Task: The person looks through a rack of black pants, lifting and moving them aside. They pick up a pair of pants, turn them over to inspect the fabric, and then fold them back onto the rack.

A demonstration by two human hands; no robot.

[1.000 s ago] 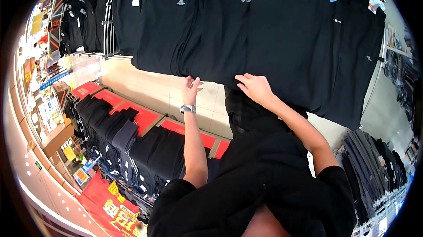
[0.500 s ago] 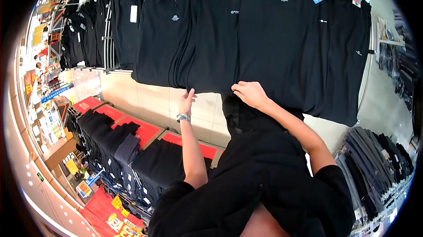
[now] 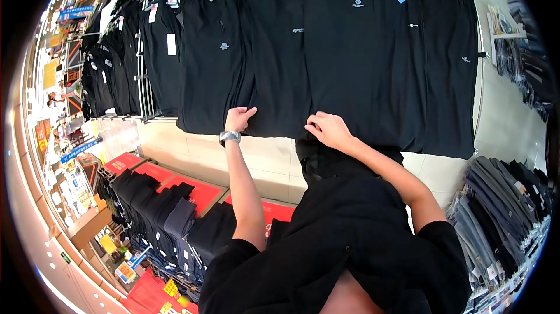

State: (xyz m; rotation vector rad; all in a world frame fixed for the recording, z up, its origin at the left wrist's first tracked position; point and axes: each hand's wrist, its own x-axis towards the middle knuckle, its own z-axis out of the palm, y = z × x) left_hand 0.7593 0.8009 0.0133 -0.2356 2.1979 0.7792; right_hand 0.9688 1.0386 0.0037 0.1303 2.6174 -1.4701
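Observation:
Black trousers point(image 3: 274, 74) hang in a row from a rack across the upper view, with small pale logos and paper tags near their waists. My left hand point(image 3: 238, 120), with a metal-band watch point(image 3: 230, 136) on its wrist, is at the lower edge of one pair. Its thumb points right across the cloth, and its other fingers are curled and partly hidden in the folds. To the right, my right hand point(image 3: 331, 131) has bent fingers closed on the lower edge of the wide black trousers point(image 3: 356, 69); the fingertips are partly hidden.
A low display with red tops point(image 3: 204, 188) and folded dark clothes point(image 3: 154, 200) stands at lower left. Grey and dark trousers point(image 3: 496, 209) hang at lower right. The rack's metal post point(image 3: 140, 74) is at left. Pale tiled floor point(image 3: 262, 159) shows below the hanging trousers.
My left hand has moved up and left, from below the hems onto the trousers, and its fingers have curled in. My right hand stays at the hem. The view has shifted slightly.

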